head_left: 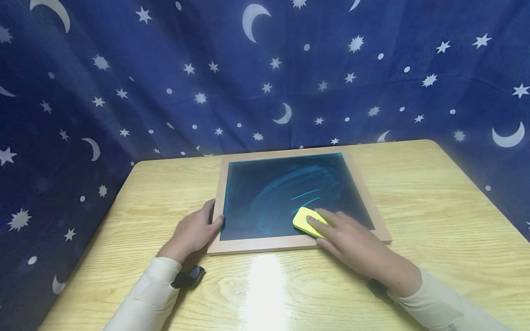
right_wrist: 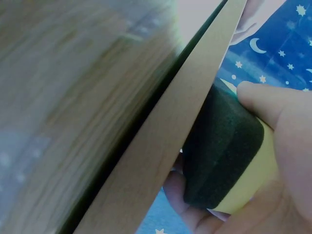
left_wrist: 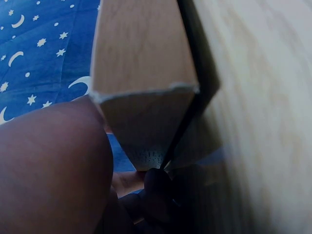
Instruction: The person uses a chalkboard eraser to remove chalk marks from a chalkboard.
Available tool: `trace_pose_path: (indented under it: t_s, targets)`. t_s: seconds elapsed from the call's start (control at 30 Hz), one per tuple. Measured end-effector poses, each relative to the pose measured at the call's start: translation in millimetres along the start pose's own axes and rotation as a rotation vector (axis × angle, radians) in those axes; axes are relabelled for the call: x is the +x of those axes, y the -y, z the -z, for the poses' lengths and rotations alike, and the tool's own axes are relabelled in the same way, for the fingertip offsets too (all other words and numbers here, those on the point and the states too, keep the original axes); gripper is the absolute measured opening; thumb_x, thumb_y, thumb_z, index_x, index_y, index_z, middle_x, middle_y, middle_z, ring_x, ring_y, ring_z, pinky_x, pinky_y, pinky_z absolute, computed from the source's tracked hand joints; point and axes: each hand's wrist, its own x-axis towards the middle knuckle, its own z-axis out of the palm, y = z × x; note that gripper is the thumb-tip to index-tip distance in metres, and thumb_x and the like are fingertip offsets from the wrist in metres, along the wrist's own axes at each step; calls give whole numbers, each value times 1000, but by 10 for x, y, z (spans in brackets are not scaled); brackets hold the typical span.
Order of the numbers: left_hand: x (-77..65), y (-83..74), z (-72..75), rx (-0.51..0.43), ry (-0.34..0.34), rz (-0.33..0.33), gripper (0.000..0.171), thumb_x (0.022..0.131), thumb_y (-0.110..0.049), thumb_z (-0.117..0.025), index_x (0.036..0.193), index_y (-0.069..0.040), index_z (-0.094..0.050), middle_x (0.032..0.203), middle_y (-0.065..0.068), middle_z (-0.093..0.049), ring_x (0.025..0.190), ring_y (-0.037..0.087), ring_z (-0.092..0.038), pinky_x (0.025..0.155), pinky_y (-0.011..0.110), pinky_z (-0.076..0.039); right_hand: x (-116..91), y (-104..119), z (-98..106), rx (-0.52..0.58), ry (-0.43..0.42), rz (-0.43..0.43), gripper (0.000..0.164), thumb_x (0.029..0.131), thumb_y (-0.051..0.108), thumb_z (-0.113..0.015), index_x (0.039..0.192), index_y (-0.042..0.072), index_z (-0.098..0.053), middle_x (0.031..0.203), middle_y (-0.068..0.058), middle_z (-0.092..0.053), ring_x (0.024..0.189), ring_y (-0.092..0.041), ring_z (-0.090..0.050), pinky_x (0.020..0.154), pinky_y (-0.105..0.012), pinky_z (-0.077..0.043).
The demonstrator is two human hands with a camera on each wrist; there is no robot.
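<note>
A small blackboard in a light wooden frame lies on the table. My left hand grips the frame's left side near the lower corner, thumb over the top; its fingertips are partly hidden by the wood. In the left wrist view the frame's corner is close up. My right hand holds a yellow eraser on the board's lower right part, by the bottom rail. Its dark felt side faces the board. Short blue chalk strokes stand just above the eraser, amid a faint blue smear.
The wooden table has rounded far corners. Behind it and along the left hangs a dark blue curtain with moons and stars. Dark wrist straps sit at the pale sleeves. Light glares on the table's near part.
</note>
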Motion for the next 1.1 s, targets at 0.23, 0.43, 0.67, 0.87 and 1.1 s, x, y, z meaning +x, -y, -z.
trace_pose_path:
  t_s: [0.23,0.43,0.67,0.87,1.1]
  targets:
    - [3,-6,6,1,0,0,65,101,-42,-44,155,-7,-34,133,23,-63,111,42,-66,82,56,-51,-5,-6,-13,-9,-16,12,52,98,31,-64,147,17,-52,147,-12,-52,115,-28,-60,96,-45,-51]
    - [11,-4,5,2,-2,-2,64,101,-43,-44,155,-8,-34,133,22,-64,110,41,-67,82,56,-51,2,-3,-12,-22,-22,10,53,97,30,-65,147,16,-52,146,-15,-52,116,-31,-60,97,-48,-50]
    - [14,-10,17,3,-5,-3,64,101,-43,-44,155,-9,-34,133,22,-64,110,42,-67,81,55,-52,16,-4,-12,-52,-22,-25,54,95,28,-67,145,16,-54,143,-17,-55,114,-33,-61,94,-48,-52]
    - [16,-16,26,4,-4,-3,64,101,-43,-44,155,-8,-34,134,23,-63,111,43,-66,82,56,-51,28,-83,-8,-64,-50,-78,52,94,27,-68,143,12,-56,138,-21,-57,111,-38,-62,93,-51,-52]
    - [5,3,-1,0,3,8,64,101,-43,-43,155,-9,-34,135,23,-62,114,44,-65,85,57,-51,20,-201,42,-88,-89,-159,46,92,20,-70,134,4,-58,128,-21,-62,98,-37,-64,85,-51,-54]
